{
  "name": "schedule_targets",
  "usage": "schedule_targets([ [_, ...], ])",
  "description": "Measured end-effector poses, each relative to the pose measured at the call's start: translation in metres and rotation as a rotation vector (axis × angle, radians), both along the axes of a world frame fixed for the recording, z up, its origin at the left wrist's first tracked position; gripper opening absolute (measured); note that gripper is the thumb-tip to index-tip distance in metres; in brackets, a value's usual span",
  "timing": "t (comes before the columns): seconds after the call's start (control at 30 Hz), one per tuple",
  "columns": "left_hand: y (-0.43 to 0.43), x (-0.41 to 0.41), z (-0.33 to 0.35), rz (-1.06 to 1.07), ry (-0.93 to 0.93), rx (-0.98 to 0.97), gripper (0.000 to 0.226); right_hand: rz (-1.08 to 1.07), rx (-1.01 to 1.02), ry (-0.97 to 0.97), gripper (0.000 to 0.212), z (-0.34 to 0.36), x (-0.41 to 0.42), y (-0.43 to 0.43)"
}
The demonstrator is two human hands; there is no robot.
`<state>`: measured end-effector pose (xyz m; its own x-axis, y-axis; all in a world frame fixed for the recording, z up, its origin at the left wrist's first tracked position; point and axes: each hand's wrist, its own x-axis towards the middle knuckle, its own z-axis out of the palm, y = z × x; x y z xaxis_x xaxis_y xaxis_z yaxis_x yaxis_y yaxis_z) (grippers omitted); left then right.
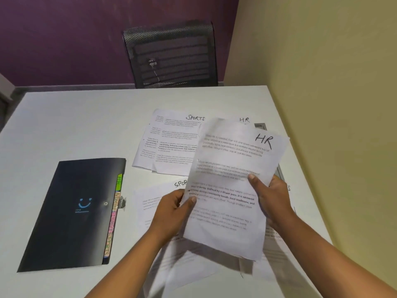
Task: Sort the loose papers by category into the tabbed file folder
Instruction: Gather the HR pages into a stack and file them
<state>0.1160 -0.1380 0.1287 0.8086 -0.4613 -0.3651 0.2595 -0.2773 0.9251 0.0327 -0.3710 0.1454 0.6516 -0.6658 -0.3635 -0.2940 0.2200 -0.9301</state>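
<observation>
Both hands hold up a printed sheet marked HR (232,166) above the table's right side. My left hand (171,209) pinches its left edge and my right hand (270,196) grips its right edge. A black tabbed file folder (73,214) lies closed on the left, with coloured tabs (112,218) reading HR, ADMIN and SPORTS along its right edge. Loose sheets headed SPORTS (171,143) lie behind the held sheet, another HR sheet (245,119) peeks out beyond it, and more papers (150,203) lie beneath my hands, partly hidden.
The white table (75,121) ends at a yellow wall (333,104) on the right. A black mesh chair (171,54) stands behind the far edge against a purple wall. A grey object (260,126) shows under the far papers.
</observation>
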Motion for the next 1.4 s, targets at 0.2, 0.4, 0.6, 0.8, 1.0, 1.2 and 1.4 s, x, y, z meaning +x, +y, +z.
schedule_targets([
  [0.2, -0.011, 0.026, -0.016, 0.174, 0.043, 0.060, 0.020, 0.181, 0.056, 0.202, 0.030, -0.025, 0.044, -0.038],
  [0.4, -0.011, 0.058, -0.030, 0.339, 0.115, 0.006, 0.017, 0.076, -0.365, 0.501, 0.025, -0.072, 0.085, -0.096],
  [0.6, -0.004, 0.076, -0.045, 0.384, 0.082, 0.022, 0.016, 0.208, -0.590, 0.903, 0.059, -0.090, 0.109, -0.109],
  [0.8, 0.002, 0.075, -0.055, 0.415, 0.111, 0.010, 0.016, 0.176, -0.428, 0.796, 0.026, -0.102, 0.119, -0.117],
  [1.0, 0.007, 0.073, -0.055, 0.428, 0.104, 0.018, 0.015, 0.060, -0.601, 0.686, 0.038, -0.085, 0.112, -0.122],
  [1.2, 0.011, 0.062, -0.044, 0.406, 0.079, 0.025, 0.018, -0.033, -0.868, 0.500, 0.025, -0.037, 0.098, -0.145],
  [1.4, 0.016, 0.039, -0.024, 0.403, 0.054, 0.015, 0.017, -0.145, -0.927, 0.342, 0.027, 0.003, 0.068, -0.157],
])
